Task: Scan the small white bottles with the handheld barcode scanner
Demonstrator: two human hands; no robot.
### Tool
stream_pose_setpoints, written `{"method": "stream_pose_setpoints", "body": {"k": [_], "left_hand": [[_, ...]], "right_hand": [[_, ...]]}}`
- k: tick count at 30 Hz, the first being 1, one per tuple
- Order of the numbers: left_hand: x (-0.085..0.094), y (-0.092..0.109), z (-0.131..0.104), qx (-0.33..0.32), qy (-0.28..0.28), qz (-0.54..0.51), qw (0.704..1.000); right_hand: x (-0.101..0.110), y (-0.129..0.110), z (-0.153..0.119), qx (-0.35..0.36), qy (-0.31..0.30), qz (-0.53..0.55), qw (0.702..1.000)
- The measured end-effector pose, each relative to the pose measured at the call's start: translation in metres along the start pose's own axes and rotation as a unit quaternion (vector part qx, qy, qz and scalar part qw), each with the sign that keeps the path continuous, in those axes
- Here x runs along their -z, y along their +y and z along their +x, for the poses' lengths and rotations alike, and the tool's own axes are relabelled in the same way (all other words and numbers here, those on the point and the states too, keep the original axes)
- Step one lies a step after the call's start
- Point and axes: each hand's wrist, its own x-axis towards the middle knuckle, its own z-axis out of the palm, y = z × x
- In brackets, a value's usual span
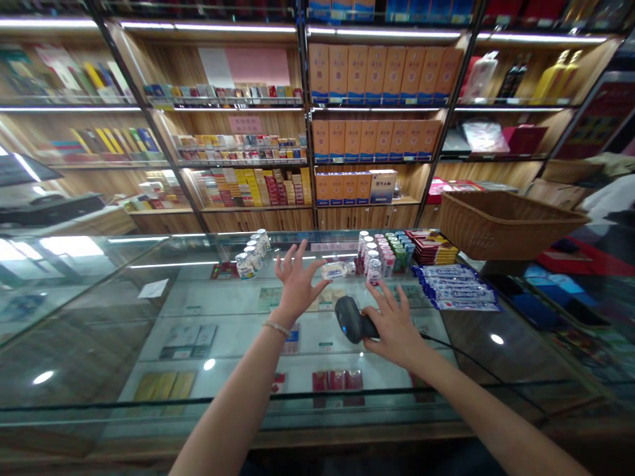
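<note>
My left hand (297,281) has its thumb and index finger at the base of a small clear-and-white bottle (335,270), pinching it on its side, while the other fingers spread upward. A black barcode scanner (353,320) with a small blue light sits in my right hand (394,325), its head pointing left. My right fingertips stretch forward to the foot of an upright small bottle (374,270); whether they touch it I cannot tell. A cable (469,354) runs from the scanner to the right. Several white bottles (253,254) stand in a row left of my left hand.
Under both hands lies a glass counter (223,304) with packs inside. Pink tubes (387,254), green tubes (398,253), red and yellow packs (431,248) and blue-white sachets (457,285) stand or lie at right. A wicker basket (506,225) is beyond them; stocked shelves (310,158) line the back.
</note>
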Motion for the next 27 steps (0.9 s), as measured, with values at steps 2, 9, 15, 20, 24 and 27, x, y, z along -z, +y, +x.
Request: {"method": "stream_pose_setpoints", "body": {"k": [2, 9, 15, 20, 24, 27], "left_hand": [[0.000, 0.001, -0.001, 0.004, -0.006, -0.004, 1.000], [-0.001, 0.000, -0.001, 0.008, -0.017, -0.007, 1.000], [-0.003, -0.002, -0.001, 0.014, -0.023, 0.004, 1.000], [-0.005, -0.003, -0.001, 0.011, -0.017, 0.002, 1.000], [-0.003, -0.002, -0.001, 0.011, -0.015, -0.001, 1.000], [-0.002, -0.001, -0.001, 0.012, -0.016, -0.003, 1.000]], "right_hand": [[0.003, -0.001, -0.001, -0.009, 0.033, 0.017, 0.999], [0.016, -0.002, -0.008, -0.080, 0.026, 0.084, 0.993], [0.018, -0.007, -0.006, -0.114, -0.034, 0.059, 0.991], [0.019, -0.007, -0.005, -0.123, -0.042, 0.059, 0.990], [0.018, -0.006, -0.006, -0.119, -0.024, 0.071, 0.990], [0.016, -0.004, -0.007, -0.112, -0.015, 0.066, 0.991]]}}
